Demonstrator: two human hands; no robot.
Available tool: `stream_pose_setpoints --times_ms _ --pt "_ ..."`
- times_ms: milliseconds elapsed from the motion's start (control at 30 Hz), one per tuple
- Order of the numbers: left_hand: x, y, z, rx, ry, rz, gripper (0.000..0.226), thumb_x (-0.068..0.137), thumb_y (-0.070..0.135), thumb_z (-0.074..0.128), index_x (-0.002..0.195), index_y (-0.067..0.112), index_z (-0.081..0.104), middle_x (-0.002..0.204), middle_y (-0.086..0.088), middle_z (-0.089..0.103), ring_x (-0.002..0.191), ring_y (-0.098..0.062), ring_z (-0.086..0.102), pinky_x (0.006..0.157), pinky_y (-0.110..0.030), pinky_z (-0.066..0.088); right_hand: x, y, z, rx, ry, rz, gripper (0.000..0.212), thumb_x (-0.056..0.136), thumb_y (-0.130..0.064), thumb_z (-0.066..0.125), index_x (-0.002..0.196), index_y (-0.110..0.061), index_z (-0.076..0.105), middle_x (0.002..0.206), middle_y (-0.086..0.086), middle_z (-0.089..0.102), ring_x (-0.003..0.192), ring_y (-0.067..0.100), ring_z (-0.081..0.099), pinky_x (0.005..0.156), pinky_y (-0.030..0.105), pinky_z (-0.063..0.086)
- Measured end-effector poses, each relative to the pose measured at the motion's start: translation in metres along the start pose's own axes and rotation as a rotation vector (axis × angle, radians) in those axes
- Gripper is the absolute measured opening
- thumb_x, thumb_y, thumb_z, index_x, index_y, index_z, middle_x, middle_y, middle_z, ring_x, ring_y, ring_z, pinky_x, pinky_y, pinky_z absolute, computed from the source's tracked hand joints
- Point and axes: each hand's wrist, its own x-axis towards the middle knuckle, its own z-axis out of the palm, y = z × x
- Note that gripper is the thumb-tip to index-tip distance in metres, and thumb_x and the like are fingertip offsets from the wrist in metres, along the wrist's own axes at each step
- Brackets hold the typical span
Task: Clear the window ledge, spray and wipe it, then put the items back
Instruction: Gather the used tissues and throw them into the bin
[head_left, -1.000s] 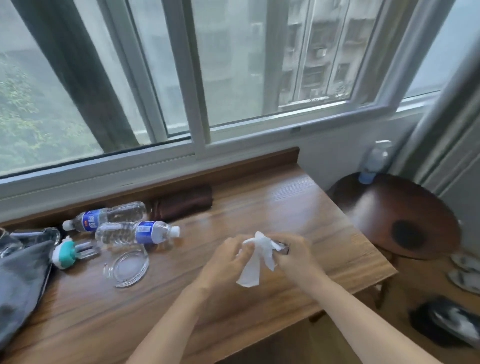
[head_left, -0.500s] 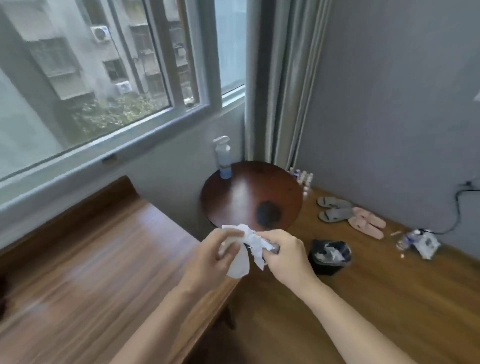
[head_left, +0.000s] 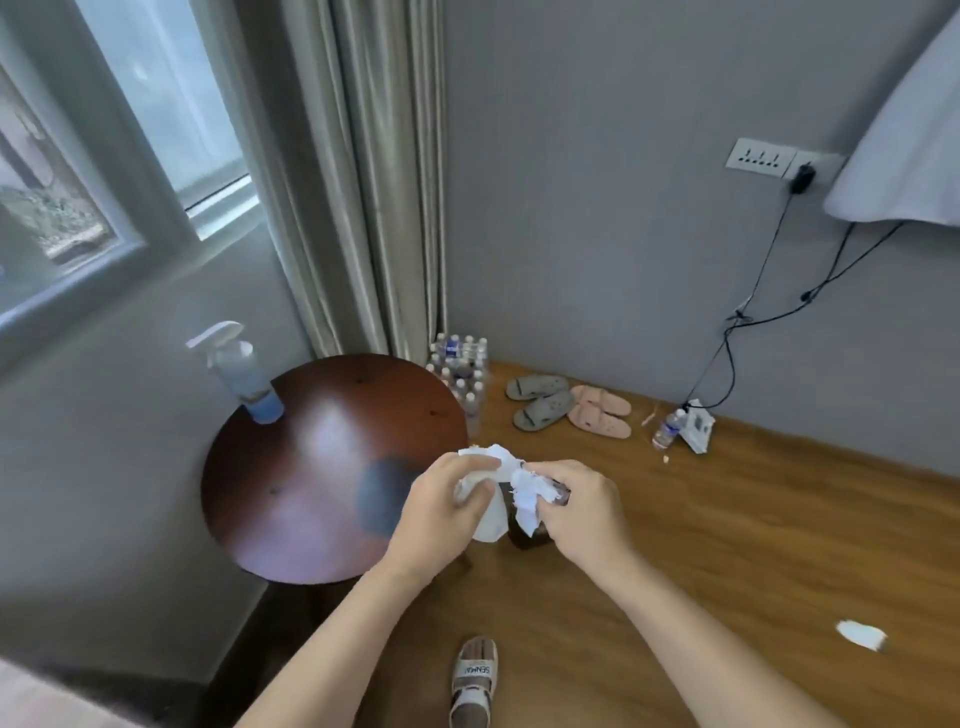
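Both hands are raised close together above the floor, clamped on 1 crumpled white tissue (head_left: 496, 486). The left hand (head_left: 441, 512) curls its fingers round the tissue's left part; the right hand (head_left: 582, 512) pinches its torn right end along with a small dark object (head_left: 558, 492) too hidden to identify. Just left of the hands stands a round dark wooden desk (head_left: 311, 467), with a spray bottle (head_left: 244, 376) upright at its far edge. Beyond, 2 pairs of slippers (head_left: 569, 408) lie on the wooden floor (head_left: 753, 545) near the curtain (head_left: 374, 182).
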Motion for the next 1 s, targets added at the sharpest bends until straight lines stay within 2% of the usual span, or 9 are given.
stream_pose_setpoints --times_ms 100,167,267,400,533,633,767,900,1000 --pt "0.057 -0.014 0.006 -0.035 -0.008 -0.046 0.023 0.099 0.021 0.067 0.118 0.033 0.074 0.122 0.02 0.064 0.117 0.016 0.051 0.092 0.0 0.035 0.048 0.015 -0.006 -0.042 0.013 0.043 0.045 0.085 0.011 0.062 0.108 -0.022 0.082 0.1 -0.02 0.067 0.091 0.003 0.064 0.075 0.006 0.047" --pt "0.093 -0.02 0.008 -0.052 -0.012 -0.078 0.023 0.099 0.023 0.067 0.117 0.036 0.074 0.123 0.02 0.064 0.117 0.015 0.051 0.093 0.0 0.035 0.078 0.027 -0.013 -0.076 -0.003 0.093 0.047 0.085 0.012 0.061 0.112 -0.021 0.081 0.105 -0.016 0.068 0.097 0.006 0.064 0.076 0.002 0.043" --pt "0.145 -0.026 0.013 -0.061 -0.04 -0.099 0.024 0.098 0.023 0.068 0.116 0.037 0.073 0.127 0.016 0.064 0.12 0.004 0.054 0.092 0.0 0.035 0.115 0.049 -0.028 -0.127 -0.012 0.114 0.046 0.085 0.013 0.061 0.114 -0.017 0.08 0.108 -0.011 0.068 0.104 0.013 0.066 0.079 0.0 0.042" --pt "0.194 -0.037 0.037 -0.063 -0.059 -0.136 0.023 0.098 0.023 0.067 0.117 0.034 0.073 0.129 0.011 0.065 0.123 -0.003 0.055 0.091 0.002 0.032 0.156 0.083 -0.048 -0.19 -0.029 0.163 0.044 0.087 0.014 0.062 0.117 -0.013 0.079 0.106 -0.008 0.068 0.098 0.012 0.063 0.077 -0.002 0.04" --pt "0.222 -0.05 0.075 -0.053 -0.097 -0.195 0.025 0.099 0.024 0.065 0.123 0.03 0.073 0.134 0.007 0.062 0.125 -0.006 0.053 0.094 -0.006 0.037 0.194 0.119 -0.057 -0.21 -0.069 0.163 0.045 0.086 0.014 0.064 0.118 -0.013 0.078 0.109 -0.009 0.068 0.1 0.012 0.065 0.079 -0.003 0.039" --pt "0.239 -0.062 0.11 -0.042 -0.097 -0.258 0.028 0.1 0.022 0.065 0.126 0.028 0.071 0.134 0.004 0.061 0.126 -0.009 0.054 0.09 0.001 0.034 0.225 0.151 -0.059 -0.216 -0.121 0.167 0.045 0.086 0.013 0.064 0.12 -0.014 0.078 0.11 -0.008 0.068 0.099 0.011 0.064 0.078 -0.003 0.04" --pt "0.261 -0.083 0.157 0.034 -0.186 -0.35 0.046 0.097 0.013 0.064 0.141 0.026 0.061 0.133 -0.002 0.058 0.126 -0.018 0.055 0.101 -0.015 0.039 0.27 0.206 -0.05 -0.196 -0.22 0.168 0.046 0.085 0.013 0.067 0.121 -0.014 0.077 0.109 -0.008 0.066 0.102 0.014 0.066 0.081 0.001 0.043" --pt "0.278 -0.116 0.208 0.083 -0.133 -0.484 0.055 0.095 0.01 0.069 0.146 0.023 0.055 0.138 -0.005 0.058 0.132 -0.023 0.054 0.112 -0.038 0.045 0.307 0.267 -0.036 -0.155 -0.359 0.2 0.047 0.087 0.01 0.062 0.124 -0.015 0.075 0.113 -0.006 0.063 0.106 0.019 0.066 0.09 0.026 0.052" --pt "0.287 -0.146 0.25 0.08 -0.022 -0.586 0.051 0.094 0.011 0.073 0.142 0.022 0.059 0.142 0.0 0.06 0.131 -0.019 0.057 0.108 -0.032 0.05 0.325 0.316 -0.022 -0.152 -0.439 0.225 0.047 0.089 0.009 0.061 0.129 -0.012 0.073 0.117 -0.005 0.062 0.108 0.017 0.063 0.086 0.019 0.046"
